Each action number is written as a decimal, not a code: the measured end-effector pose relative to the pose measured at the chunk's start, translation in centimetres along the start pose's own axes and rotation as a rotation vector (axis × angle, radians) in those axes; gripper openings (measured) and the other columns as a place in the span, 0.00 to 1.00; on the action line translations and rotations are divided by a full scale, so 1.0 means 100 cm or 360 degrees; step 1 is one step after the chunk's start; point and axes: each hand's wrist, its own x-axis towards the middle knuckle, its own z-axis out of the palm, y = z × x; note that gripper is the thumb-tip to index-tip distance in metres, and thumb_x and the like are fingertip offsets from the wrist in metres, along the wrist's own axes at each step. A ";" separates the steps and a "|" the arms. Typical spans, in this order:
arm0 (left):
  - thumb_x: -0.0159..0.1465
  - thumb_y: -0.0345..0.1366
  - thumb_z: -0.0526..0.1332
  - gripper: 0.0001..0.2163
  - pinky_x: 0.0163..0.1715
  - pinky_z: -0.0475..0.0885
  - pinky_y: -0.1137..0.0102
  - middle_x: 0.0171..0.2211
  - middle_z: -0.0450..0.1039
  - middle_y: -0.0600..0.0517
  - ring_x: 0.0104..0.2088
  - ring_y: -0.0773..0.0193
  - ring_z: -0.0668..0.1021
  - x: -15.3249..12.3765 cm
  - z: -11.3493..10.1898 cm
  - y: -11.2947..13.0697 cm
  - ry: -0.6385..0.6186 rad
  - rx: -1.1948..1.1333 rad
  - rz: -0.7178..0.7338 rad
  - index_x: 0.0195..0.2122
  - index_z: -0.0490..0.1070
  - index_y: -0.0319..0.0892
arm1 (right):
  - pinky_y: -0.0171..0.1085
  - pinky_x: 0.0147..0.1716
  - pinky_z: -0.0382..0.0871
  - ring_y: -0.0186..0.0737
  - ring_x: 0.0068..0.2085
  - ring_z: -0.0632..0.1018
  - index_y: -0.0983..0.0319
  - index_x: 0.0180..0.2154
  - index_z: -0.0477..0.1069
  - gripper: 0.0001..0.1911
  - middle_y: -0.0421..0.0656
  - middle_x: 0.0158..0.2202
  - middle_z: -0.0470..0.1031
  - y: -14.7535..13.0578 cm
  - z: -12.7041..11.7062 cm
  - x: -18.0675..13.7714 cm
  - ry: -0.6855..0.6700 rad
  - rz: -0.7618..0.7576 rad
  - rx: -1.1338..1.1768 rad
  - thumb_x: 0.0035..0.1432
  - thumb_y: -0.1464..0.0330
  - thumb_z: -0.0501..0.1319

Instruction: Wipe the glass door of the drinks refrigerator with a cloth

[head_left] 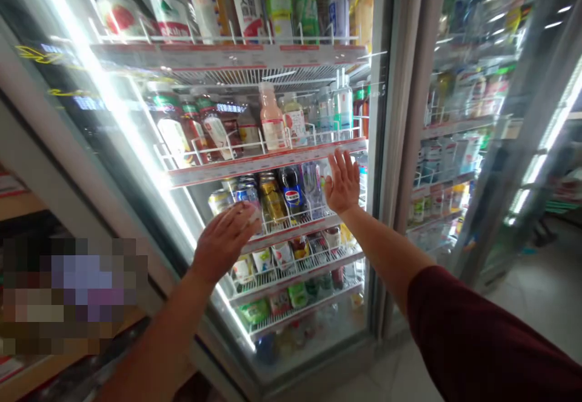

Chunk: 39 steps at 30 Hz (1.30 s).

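A lit glass-door drinks fridge (268,162) stands in front of me, its shelves full of bottles and cans. My right hand (343,180) is raised to the glass, fingers apart and stretched upward, with nothing in it. It is beside clear bottles on the middle shelf; I cannot tell whether the palm touches the glass. Lower on the left, my left hand (227,235) is in front of the cans with its fingers bent. A small pale patch shows at its fingertips, too blurred to name. Closest to the hands are a blue Pepsi bottle (291,193) and gold cans (273,199).
Higher shelves carry a peach-coloured bottle (271,120) and a dark-red-labelled bottle (247,8). A metal door frame (402,117) separates this fridge from another stocked fridge (454,123) on the right. Tiled floor (522,287) lies at lower right. Wooden shelving (20,208) is at left.
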 end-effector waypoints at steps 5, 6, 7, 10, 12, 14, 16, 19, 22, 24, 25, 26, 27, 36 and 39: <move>0.70 0.29 0.63 0.21 0.67 0.74 0.47 0.68 0.73 0.45 0.70 0.45 0.73 -0.001 0.001 0.000 0.0184 0.0081 -0.0315 0.64 0.74 0.51 | 0.61 0.77 0.50 0.53 0.80 0.54 0.57 0.78 0.54 0.36 0.47 0.79 0.58 -0.001 -0.002 0.000 -0.0055 0.0015 -0.0023 0.71 0.64 0.48; 0.70 0.28 0.63 0.23 0.68 0.73 0.48 0.67 0.74 0.46 0.70 0.47 0.73 -0.005 0.002 0.008 0.0129 0.0021 -0.0246 0.65 0.73 0.51 | 0.60 0.78 0.50 0.53 0.80 0.54 0.58 0.77 0.56 0.36 0.48 0.79 0.58 -0.001 -0.003 0.000 -0.0061 0.0018 -0.0030 0.71 0.64 0.48; 0.70 0.27 0.62 0.24 0.69 0.73 0.51 0.66 0.75 0.47 0.70 0.50 0.73 -0.009 0.003 0.017 0.0055 -0.0052 -0.0140 0.66 0.72 0.51 | 0.60 0.78 0.50 0.52 0.80 0.54 0.59 0.76 0.58 0.35 0.48 0.78 0.59 -0.001 -0.003 0.000 -0.0064 0.0018 -0.0029 0.71 0.64 0.47; 0.71 0.24 0.58 0.27 0.70 0.72 0.59 0.65 0.77 0.51 0.68 0.58 0.76 -0.016 0.004 0.033 -0.0107 -0.0218 0.0150 0.70 0.68 0.51 | 0.60 0.78 0.50 0.52 0.80 0.56 0.61 0.74 0.61 0.33 0.50 0.77 0.61 0.001 -0.004 0.001 -0.0045 0.0006 0.0036 0.72 0.65 0.47; 0.72 0.24 0.56 0.28 0.69 0.73 0.59 0.66 0.75 0.49 0.69 0.58 0.75 -0.010 0.005 0.030 -0.0080 -0.0237 0.0109 0.72 0.65 0.50 | 0.63 0.77 0.51 0.54 0.80 0.56 0.62 0.75 0.60 0.33 0.52 0.77 0.62 -0.002 -0.007 0.001 0.0002 0.0003 0.0137 0.72 0.66 0.48; 0.73 0.25 0.57 0.27 0.66 0.76 0.58 0.69 0.72 0.45 0.70 0.55 0.73 0.006 0.010 0.019 0.0033 -0.0252 -0.0048 0.72 0.63 0.49 | 0.65 0.77 0.53 0.55 0.80 0.56 0.61 0.76 0.56 0.34 0.51 0.77 0.61 -0.014 -0.015 -0.002 0.0096 -0.0017 0.0277 0.72 0.67 0.49; 0.72 0.28 0.61 0.24 0.63 0.79 0.56 0.68 0.71 0.43 0.70 0.52 0.73 0.026 0.018 0.010 0.0222 -0.0284 -0.0253 0.68 0.65 0.50 | 0.62 0.76 0.56 0.51 0.79 0.58 0.57 0.78 0.52 0.35 0.49 0.77 0.61 -0.036 -0.027 -0.007 0.0195 -0.0175 0.0458 0.72 0.69 0.51; 0.70 0.32 0.66 0.19 0.62 0.80 0.52 0.60 0.74 0.42 0.68 0.49 0.75 0.052 0.031 0.009 0.0469 -0.0351 -0.0493 0.61 0.68 0.49 | 0.50 0.77 0.60 0.42 0.76 0.64 0.56 0.79 0.48 0.38 0.45 0.74 0.69 -0.077 -0.039 -0.018 0.0136 -0.0793 0.0777 0.72 0.72 0.53; 0.70 0.31 0.66 0.22 0.61 0.80 0.51 0.57 0.74 0.42 0.66 0.49 0.77 0.057 0.036 0.017 0.0500 -0.0407 -0.0491 0.63 0.64 0.48 | 0.45 0.75 0.63 0.41 0.76 0.66 0.64 0.76 0.55 0.32 0.49 0.72 0.71 -0.105 -0.036 -0.025 0.0018 -0.0919 0.0861 0.75 0.69 0.54; 0.70 0.31 0.66 0.27 0.61 0.80 0.51 0.58 0.74 0.41 0.67 0.49 0.76 0.048 0.032 0.020 0.0447 -0.0403 -0.0420 0.68 0.61 0.47 | 0.44 0.73 0.65 0.42 0.75 0.67 0.66 0.73 0.61 0.27 0.50 0.70 0.74 -0.108 -0.028 -0.028 -0.0016 -0.0916 0.0799 0.77 0.67 0.54; 0.70 0.32 0.67 0.29 0.62 0.79 0.51 0.59 0.74 0.40 0.68 0.48 0.75 0.040 0.028 0.019 0.0405 -0.0379 -0.0373 0.70 0.59 0.47 | 0.44 0.73 0.65 0.42 0.74 0.68 0.66 0.71 0.65 0.25 0.50 0.68 0.75 -0.105 -0.024 -0.029 -0.0038 -0.0954 0.0746 0.77 0.67 0.55; 0.69 0.34 0.68 0.32 0.64 0.78 0.50 0.61 0.74 0.39 0.69 0.47 0.74 0.032 0.024 0.017 0.0350 -0.0334 -0.0327 0.72 0.58 0.46 | 0.45 0.72 0.66 0.43 0.73 0.69 0.64 0.69 0.68 0.23 0.49 0.66 0.77 -0.100 -0.021 -0.028 -0.0074 -0.1024 0.0689 0.77 0.66 0.56; 0.69 0.36 0.68 0.34 0.67 0.75 0.48 0.63 0.73 0.38 0.70 0.46 0.73 0.024 0.020 0.014 0.0292 -0.0267 -0.0298 0.74 0.57 0.46 | 0.45 0.71 0.66 0.43 0.72 0.70 0.62 0.67 0.70 0.21 0.48 0.64 0.79 -0.094 -0.019 -0.025 -0.0119 -0.1116 0.0633 0.77 0.67 0.57; 0.74 0.40 0.62 0.39 0.78 0.47 0.39 0.78 0.53 0.42 0.79 0.43 0.52 0.001 0.029 -0.001 0.0228 0.0115 -0.0717 0.81 0.43 0.50 | 0.51 0.75 0.64 0.49 0.73 0.67 0.62 0.67 0.71 0.22 0.52 0.66 0.74 -0.051 -0.030 0.044 0.0258 -0.0662 0.0563 0.76 0.71 0.55; 0.73 0.41 0.62 0.40 0.79 0.46 0.42 0.78 0.50 0.44 0.79 0.45 0.52 0.000 0.036 0.001 0.0218 0.0182 -0.0747 0.81 0.42 0.50 | 0.51 0.76 0.62 0.49 0.76 0.63 0.65 0.67 0.71 0.23 0.51 0.70 0.72 -0.058 -0.024 0.019 0.0176 -0.0914 0.0562 0.75 0.68 0.56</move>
